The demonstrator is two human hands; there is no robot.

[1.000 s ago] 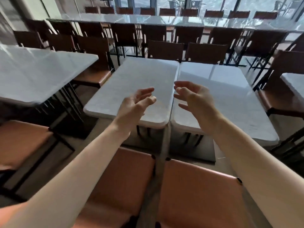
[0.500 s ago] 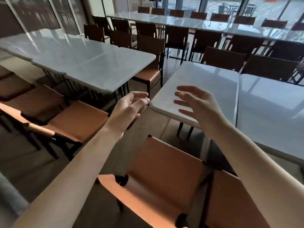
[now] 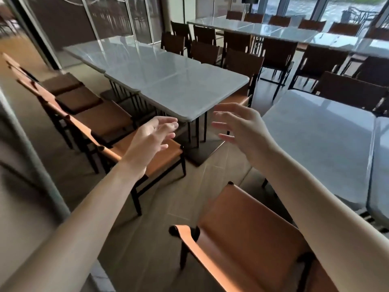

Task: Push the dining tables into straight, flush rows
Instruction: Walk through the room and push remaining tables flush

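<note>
Both hands, left (image 3: 150, 137) and right (image 3: 242, 128), hover mid-frame with spread, empty grips before the glossy white marble-topped tables (image 3: 189, 89).

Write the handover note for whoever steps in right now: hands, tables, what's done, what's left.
Left hand: open, in the air, holding nothing.
Right hand: open, in the air, touching nothing.
Tables: the left row lies ahead across the aisle; its tops look slightly stepped along the near edge. The nearer pair of tables sits at right, side by side.
Done: nothing being pushed now.
Left: probably reach the left row's end and push it flush.
</note>
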